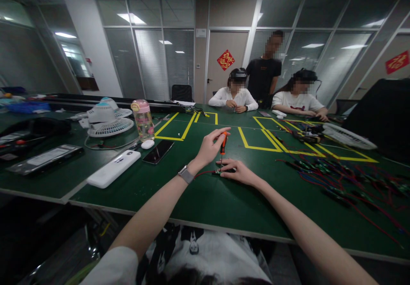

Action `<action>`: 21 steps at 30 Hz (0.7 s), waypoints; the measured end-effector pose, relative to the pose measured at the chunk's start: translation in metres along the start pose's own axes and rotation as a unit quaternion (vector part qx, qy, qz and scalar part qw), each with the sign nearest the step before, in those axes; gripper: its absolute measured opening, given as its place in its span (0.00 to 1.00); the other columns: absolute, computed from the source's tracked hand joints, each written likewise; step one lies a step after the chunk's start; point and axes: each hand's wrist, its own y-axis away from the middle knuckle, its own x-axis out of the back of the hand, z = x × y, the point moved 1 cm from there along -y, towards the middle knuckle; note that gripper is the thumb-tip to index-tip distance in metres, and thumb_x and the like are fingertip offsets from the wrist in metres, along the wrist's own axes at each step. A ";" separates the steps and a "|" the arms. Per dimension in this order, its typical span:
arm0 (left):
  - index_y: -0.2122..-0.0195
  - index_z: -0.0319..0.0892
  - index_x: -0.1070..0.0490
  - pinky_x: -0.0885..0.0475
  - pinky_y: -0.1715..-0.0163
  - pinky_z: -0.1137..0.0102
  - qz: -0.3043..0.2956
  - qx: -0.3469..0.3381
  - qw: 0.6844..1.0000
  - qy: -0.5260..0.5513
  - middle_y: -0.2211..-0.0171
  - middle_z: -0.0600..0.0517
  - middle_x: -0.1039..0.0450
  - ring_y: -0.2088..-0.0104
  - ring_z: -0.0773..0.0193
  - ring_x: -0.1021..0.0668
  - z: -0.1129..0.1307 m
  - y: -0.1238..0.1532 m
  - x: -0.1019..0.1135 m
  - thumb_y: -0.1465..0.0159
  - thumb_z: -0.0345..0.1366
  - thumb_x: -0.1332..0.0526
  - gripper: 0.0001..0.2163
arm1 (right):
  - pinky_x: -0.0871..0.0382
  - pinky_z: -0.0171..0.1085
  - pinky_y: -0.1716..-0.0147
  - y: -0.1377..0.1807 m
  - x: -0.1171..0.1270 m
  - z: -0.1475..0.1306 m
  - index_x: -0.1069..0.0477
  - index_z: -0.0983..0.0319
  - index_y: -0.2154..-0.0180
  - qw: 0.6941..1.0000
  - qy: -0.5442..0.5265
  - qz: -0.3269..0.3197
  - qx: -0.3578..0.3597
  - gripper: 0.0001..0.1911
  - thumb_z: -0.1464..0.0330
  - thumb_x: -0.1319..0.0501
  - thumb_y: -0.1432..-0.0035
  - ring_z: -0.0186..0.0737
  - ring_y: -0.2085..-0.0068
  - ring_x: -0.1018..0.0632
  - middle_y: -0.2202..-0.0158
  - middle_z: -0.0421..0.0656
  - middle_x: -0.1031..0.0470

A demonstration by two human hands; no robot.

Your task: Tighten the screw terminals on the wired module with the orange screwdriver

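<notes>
My left hand [209, 148], with a watch [185, 174] on its wrist, is closed round the orange and black handle of a screwdriver [224, 143]. The shaft points straight down, and its tip meets a small green part with a red wire [216, 172] on the table. Pressed low against the table, my right hand [237, 172] pinches that part from the right side. Its fingers cover much of the part, so its exact kind is hidden.
Many similar wired parts [339, 182] lie piled at the right. To the left are a phone [159, 152], a white power bank [114, 168], a bottle [142, 120] and a fan [109, 120]. Yellow tape marks the green table [179, 195]. Several people [236, 92] are across it.
</notes>
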 end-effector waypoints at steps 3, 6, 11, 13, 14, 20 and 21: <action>0.48 0.43 0.31 0.29 0.55 0.68 0.001 -0.002 1.000 0.001 0.55 0.46 0.25 0.55 0.62 0.23 0.000 0.000 0.000 0.33 0.36 0.49 0.15 | 0.49 0.55 0.40 0.000 0.000 -0.001 0.22 0.56 0.59 1.000 -0.002 0.002 -0.006 0.16 0.56 0.37 0.48 0.50 0.43 0.31 0.46 0.48 0.29; 0.48 0.42 0.31 0.29 0.55 0.68 0.003 -0.002 1.000 0.004 0.55 0.46 0.25 0.55 0.62 0.23 0.000 0.000 -0.001 0.33 0.36 0.49 0.15 | 0.50 0.55 0.40 0.000 0.000 -0.001 0.22 0.55 0.59 1.000 -0.001 0.004 -0.007 0.16 0.56 0.37 0.48 0.50 0.44 0.31 0.46 0.48 0.29; 0.48 0.42 0.31 0.29 0.55 0.68 0.002 -0.002 1.000 0.004 0.54 0.46 0.25 0.55 0.62 0.23 -0.002 0.000 -0.001 0.33 0.36 0.49 0.15 | 0.47 0.53 0.41 0.000 0.000 0.001 0.22 0.56 0.59 1.000 0.003 0.003 0.000 0.16 0.56 0.37 0.47 0.50 0.44 0.31 0.46 0.48 0.29; 0.48 0.43 0.31 0.29 0.54 0.68 0.002 -0.002 1.000 0.003 0.54 0.46 0.25 0.55 0.62 0.23 -0.003 0.000 0.000 0.33 0.36 0.49 0.15 | 0.47 0.53 0.41 -0.001 -0.001 0.002 0.22 0.56 0.59 1.000 0.005 0.005 0.004 0.16 0.56 0.37 0.48 0.50 0.44 0.31 0.46 0.48 0.28; 0.48 0.43 0.31 0.30 0.54 0.68 0.003 -0.001 1.000 0.001 0.55 0.47 0.25 0.55 0.62 0.24 -0.003 0.000 0.000 0.33 0.36 0.49 0.15 | 0.48 0.54 0.40 -0.001 -0.001 0.003 0.22 0.56 0.59 1.000 0.005 0.006 0.005 0.16 0.56 0.37 0.48 0.50 0.44 0.30 0.47 0.48 0.28; 0.48 0.43 0.31 0.29 0.55 0.69 0.005 0.006 1.000 0.000 0.55 0.47 0.25 0.57 0.63 0.23 -0.002 0.000 0.000 0.34 0.37 0.49 0.15 | 0.50 0.55 0.40 -0.001 -0.001 0.004 0.22 0.55 0.60 1.000 0.005 0.006 0.009 0.16 0.56 0.37 0.47 0.50 0.43 0.31 0.46 0.47 0.28; 0.48 0.43 0.31 0.29 0.56 0.69 0.006 0.006 1.000 0.001 0.55 0.47 0.25 0.57 0.63 0.23 -0.001 0.000 0.000 0.34 0.37 0.49 0.15 | 0.49 0.54 0.40 0.000 -0.001 0.004 0.22 0.55 0.59 1.000 0.005 0.004 0.010 0.15 0.56 0.37 0.47 0.50 0.44 0.31 0.46 0.47 0.28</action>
